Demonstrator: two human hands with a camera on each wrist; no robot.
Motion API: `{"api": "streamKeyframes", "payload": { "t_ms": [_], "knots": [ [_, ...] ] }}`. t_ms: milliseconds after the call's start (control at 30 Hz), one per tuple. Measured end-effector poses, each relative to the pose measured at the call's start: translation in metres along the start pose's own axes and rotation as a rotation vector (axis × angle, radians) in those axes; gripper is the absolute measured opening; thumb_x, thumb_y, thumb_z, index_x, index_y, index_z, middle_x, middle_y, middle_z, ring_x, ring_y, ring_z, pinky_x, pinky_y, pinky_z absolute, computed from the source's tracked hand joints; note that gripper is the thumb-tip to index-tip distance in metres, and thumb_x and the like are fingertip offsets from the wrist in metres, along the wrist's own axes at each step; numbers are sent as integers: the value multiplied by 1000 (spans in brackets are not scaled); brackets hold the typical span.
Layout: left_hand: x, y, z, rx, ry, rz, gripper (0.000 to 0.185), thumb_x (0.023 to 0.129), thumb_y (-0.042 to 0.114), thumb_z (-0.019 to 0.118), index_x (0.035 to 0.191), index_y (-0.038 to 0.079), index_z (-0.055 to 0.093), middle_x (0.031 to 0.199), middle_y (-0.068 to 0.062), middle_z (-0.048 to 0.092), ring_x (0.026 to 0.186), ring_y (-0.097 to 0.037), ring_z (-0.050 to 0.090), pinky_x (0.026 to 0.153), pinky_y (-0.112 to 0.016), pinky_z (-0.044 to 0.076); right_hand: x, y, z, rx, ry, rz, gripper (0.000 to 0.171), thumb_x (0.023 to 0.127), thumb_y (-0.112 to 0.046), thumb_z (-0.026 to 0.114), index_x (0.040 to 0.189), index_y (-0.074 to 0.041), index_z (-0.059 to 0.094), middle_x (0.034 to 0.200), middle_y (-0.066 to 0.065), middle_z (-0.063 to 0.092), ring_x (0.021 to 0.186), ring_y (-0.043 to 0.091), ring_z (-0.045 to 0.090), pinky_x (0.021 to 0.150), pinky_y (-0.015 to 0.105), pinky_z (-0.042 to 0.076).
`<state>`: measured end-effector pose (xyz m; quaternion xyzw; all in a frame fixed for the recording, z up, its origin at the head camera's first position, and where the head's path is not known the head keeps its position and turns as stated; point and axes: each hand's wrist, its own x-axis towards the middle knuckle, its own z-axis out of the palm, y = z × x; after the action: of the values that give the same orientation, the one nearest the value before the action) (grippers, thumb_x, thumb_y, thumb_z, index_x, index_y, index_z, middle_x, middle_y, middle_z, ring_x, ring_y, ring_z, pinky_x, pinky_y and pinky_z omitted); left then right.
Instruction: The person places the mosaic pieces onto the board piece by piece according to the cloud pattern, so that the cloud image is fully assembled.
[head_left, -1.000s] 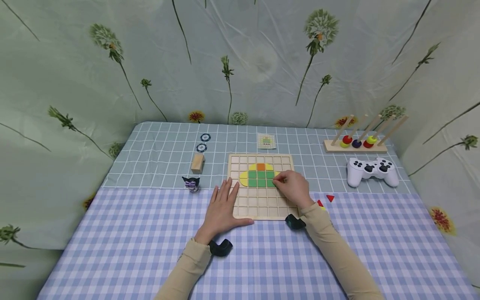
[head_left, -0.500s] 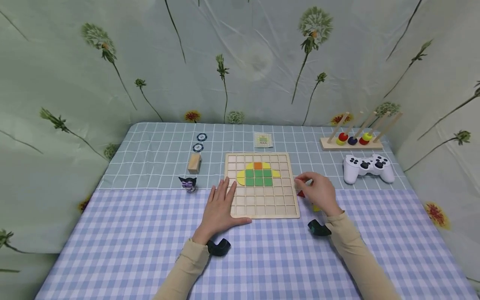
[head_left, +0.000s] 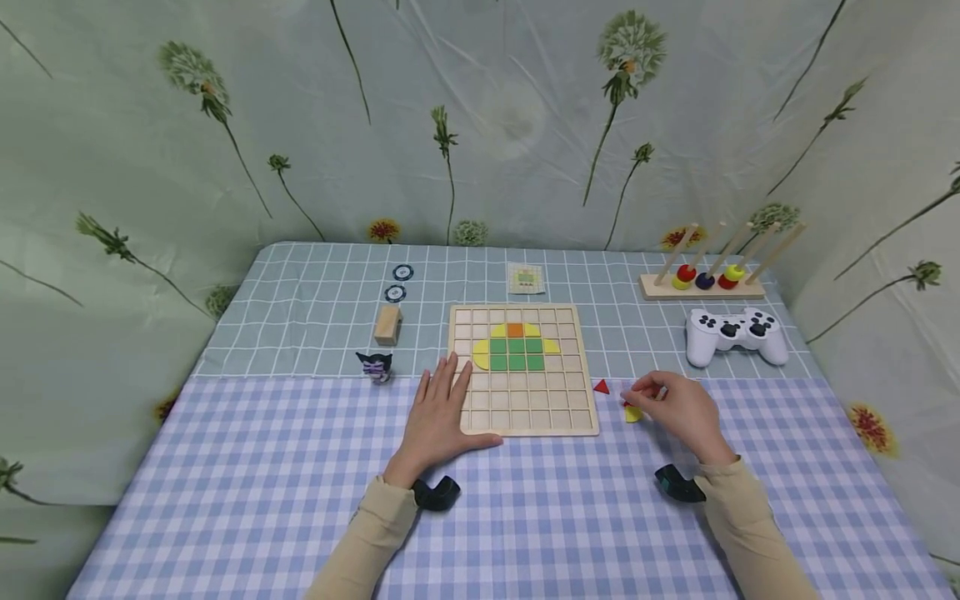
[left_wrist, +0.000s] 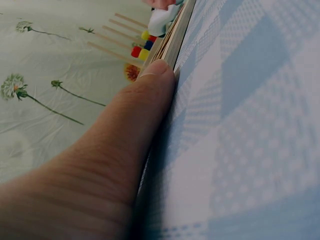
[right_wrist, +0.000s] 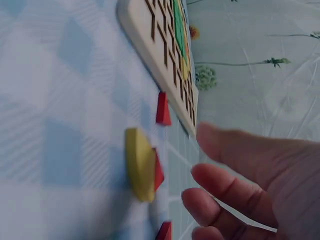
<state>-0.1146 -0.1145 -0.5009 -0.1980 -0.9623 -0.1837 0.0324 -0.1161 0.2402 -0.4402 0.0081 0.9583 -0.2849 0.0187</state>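
Yellow pc [right_wrist: 139, 165] close by red pc [right_wrist: 158, 171], so R hand [head_left: 678, 410], empty, may knock both; flat L hand [head_left: 437, 410] could jog board [head_left: 528, 402].

White game controller [head_left: 738, 334], beaded rack [head_left: 701, 291], wooden block [head_left: 387, 326]

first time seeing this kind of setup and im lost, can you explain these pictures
No machine: one person works with bare hands. The widest picture comes from a head camera, the other two from one on each wrist. The left hand rests on a square pale wooden grid board set with green, orange and yellow tiles. The right hand is near a yellow curved-edged piece and red triangular pieces on the covered table; neither hand seems to hold a piece. Farther back: a white game controller and wooden peg rack.
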Motion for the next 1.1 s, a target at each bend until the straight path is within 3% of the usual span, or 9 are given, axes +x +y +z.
{"api": "streamKeyframes", "payload": {
  "t_ms": [233, 567, 867, 1100],
  "knots": [
    [1, 0, -1, 4, -6, -5, 120, 66, 78, 62, 152, 9, 17, 157, -16, 9, 143, -29, 3, 114, -44, 0, -7, 10, 2, -38, -92, 54, 34, 72, -38, 81, 85, -11, 67, 77, -2, 60, 62, 17, 47, 53, 30, 33],
    [0, 0, -1, 0, -1, -1, 120, 65, 78, 62, 152, 8, 18, 156, -17, 11, 143, -30, 5, 114, -45, 0, -16, 10, 7, -63, -147, 48, 35, 75, -37, 80, 89, -8, 65, 80, 1, 57, 64, 18, 46, 53, 30, 33],
    [0, 0, -1, 14, -5, -4, 120, 65, 79, 61, 152, 8, 19, 156, -17, 10, 143, -30, 5, 114, -45, 1, -21, 7, 12, -52, -138, 2, 26, 75, -29, 81, 87, -8, 70, 76, 0, 57, 64, 18, 46, 54, 31, 35],
    [0, 1, -1, 7, -3, -3, 120, 65, 79, 61, 152, 8, 19, 156, -16, 10, 143, -30, 5, 114, -45, 0, -19, 4, 12, -39, -54, -51, 20, 76, -26, 81, 86, -9, 76, 68, -4, 58, 58, 15, 44, 50, 30, 34]
  ]
}}
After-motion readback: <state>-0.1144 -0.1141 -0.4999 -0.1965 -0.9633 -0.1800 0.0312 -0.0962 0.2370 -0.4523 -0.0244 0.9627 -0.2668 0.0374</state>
